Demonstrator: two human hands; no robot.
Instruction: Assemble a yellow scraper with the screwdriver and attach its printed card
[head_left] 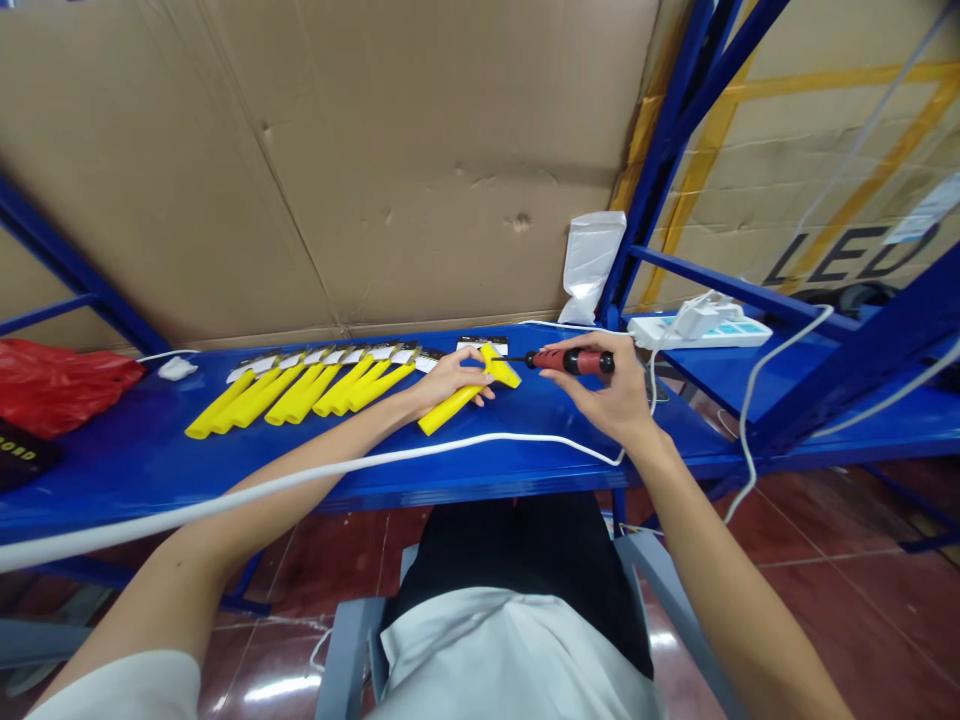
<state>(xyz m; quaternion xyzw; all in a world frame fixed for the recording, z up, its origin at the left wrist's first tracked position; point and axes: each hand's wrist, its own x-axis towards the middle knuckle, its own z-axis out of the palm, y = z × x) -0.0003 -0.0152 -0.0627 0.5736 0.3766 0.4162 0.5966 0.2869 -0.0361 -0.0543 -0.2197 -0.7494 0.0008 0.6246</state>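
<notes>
Right hand point(600, 385) grips red screwdriver point(571, 361) (tip at yellow piece point(459, 398)); left hand point(450, 380) pins piece.

Yellow handles point(300, 392) glossy plastic; bench point(150, 455) smooth painted metal; backing point(300, 150) matt, creased cardboard.

Large dark capital letters reading "LED" stand on the pale cardboard carton point(847, 250) at about two o'clock, behind the blue metal rack frame point(757, 295). At nine o'clock, on the left edge, a flat black object point(19, 455) carries gold letters, of which only "ORD" shows; the start is cut off by the frame. The small white-and-black tags point(352, 352) on the yellow plastic handles point(300, 395) at eleven o'clock bear print too small to read.
</notes>
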